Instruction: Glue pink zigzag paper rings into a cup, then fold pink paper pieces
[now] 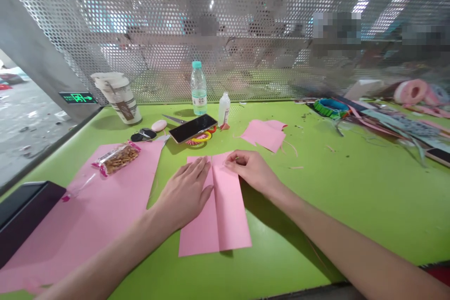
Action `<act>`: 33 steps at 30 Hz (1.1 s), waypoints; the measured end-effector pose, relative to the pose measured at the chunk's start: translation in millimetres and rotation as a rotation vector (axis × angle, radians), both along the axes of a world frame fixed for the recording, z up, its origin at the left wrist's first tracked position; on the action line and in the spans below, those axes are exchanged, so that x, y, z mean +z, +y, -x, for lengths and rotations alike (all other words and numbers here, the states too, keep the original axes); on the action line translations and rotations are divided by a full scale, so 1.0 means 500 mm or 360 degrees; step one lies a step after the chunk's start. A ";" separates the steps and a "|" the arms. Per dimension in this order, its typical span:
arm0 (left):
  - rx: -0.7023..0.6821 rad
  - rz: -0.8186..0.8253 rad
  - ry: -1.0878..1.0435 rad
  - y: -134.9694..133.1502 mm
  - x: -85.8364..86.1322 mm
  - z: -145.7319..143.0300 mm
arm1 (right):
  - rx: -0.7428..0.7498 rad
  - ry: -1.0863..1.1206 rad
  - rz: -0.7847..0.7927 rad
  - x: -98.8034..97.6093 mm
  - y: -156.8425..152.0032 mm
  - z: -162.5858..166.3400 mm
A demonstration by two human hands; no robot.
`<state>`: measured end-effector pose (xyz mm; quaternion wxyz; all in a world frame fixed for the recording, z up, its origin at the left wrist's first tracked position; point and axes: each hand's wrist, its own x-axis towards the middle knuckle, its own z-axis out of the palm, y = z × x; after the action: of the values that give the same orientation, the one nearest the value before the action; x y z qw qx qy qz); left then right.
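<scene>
Left hand (184, 192) open, palm down, flat on folded pink paper (230, 215). Right hand (248, 171) curled, fingertips pinching top edge of same sheet. Sheet on green table (316, 215), crease running up between 2 hands. Larger pink sheet (87, 215) just left, nut packet (119, 159) on it. Smartphone (192, 128), water bottle (198, 89) beyond.

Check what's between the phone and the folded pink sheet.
In the head view, a yellow-and-pink coil lies between the phone and the folded pink sheet, partly under the phone.
</scene>
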<state>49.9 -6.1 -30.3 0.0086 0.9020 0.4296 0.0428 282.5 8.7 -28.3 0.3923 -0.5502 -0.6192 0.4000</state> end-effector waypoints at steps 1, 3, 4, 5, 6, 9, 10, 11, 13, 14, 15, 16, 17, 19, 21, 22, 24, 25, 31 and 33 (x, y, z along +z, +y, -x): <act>-0.0005 0.0001 -0.0007 -0.001 -0.001 0.001 | 0.0013 0.0018 -0.0004 0.000 -0.001 0.001; -0.0019 -0.0004 -0.0019 -0.002 -0.002 0.003 | 0.0006 0.0012 -0.0018 -0.002 -0.005 0.004; -0.0023 -0.0009 -0.0022 -0.002 -0.003 0.004 | -0.0003 -0.0008 -0.0020 -0.003 -0.007 0.005; -0.0027 -0.0011 -0.0022 -0.003 -0.004 0.005 | -0.0013 -0.0035 -0.0023 -0.003 -0.009 0.006; -0.0031 -0.0011 -0.0024 -0.003 -0.005 0.006 | -0.0022 -0.0065 -0.0027 -0.003 -0.011 0.006; -0.0040 -0.0008 -0.0032 -0.003 -0.005 0.007 | -0.0057 -0.0153 -0.0039 -0.003 -0.016 0.008; -0.0040 -0.0005 -0.0035 -0.003 -0.004 0.006 | -0.0064 -0.0175 -0.0041 -0.003 -0.017 0.008; -0.0037 -0.0002 -0.0036 -0.003 -0.004 0.006 | -0.0066 -0.0190 -0.0043 -0.002 -0.018 0.009; -0.0028 0.0007 -0.0032 -0.003 -0.003 0.004 | -0.0064 -0.0212 -0.0049 -0.001 -0.019 0.010; -0.0025 0.0010 -0.0028 -0.004 -0.002 0.004 | -0.0067 -0.0220 -0.0050 0.000 -0.020 0.011; -0.0023 0.0014 -0.0023 -0.004 -0.002 0.003 | -0.0073 -0.0225 -0.0050 0.000 -0.021 0.011; -0.0023 0.0017 -0.0017 -0.004 -0.002 0.003 | -0.0081 -0.0230 -0.0048 0.001 -0.021 0.012; -0.0025 0.0019 -0.0012 -0.004 -0.002 0.003 | -0.0087 -0.0233 -0.0046 0.002 -0.022 0.012; -0.0031 0.0011 -0.0012 -0.004 -0.004 0.003 | -0.0091 -0.0244 -0.0033 0.005 -0.023 0.013; -0.0041 -0.0014 -0.0026 -0.004 -0.007 0.004 | -0.0088 -0.0259 -0.0028 0.007 -0.025 0.013; -0.0045 -0.0028 -0.0034 -0.003 -0.008 0.005 | -0.0087 -0.0266 -0.0030 0.008 -0.027 0.014; -0.0047 -0.0041 -0.0035 -0.003 -0.010 0.006 | -0.0089 -0.0271 -0.0034 0.010 -0.029 0.014; -0.0045 -0.0037 -0.0027 -0.003 -0.010 0.005 | -0.0091 -0.0271 -0.0036 0.010 -0.030 0.015; -0.0019 0.0012 0.0023 -0.004 -0.005 0.001 | -0.0101 -0.0261 -0.0038 0.007 -0.031 0.016; -0.0016 0.0010 0.0028 -0.004 -0.005 0.001 | -0.0105 -0.0266 -0.0035 0.006 -0.031 0.016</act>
<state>49.5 -8.3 -32.5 0.0077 0.9044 0.4253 0.0336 274.4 -6.9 -25.4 0.3582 -0.5975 -0.6356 0.3328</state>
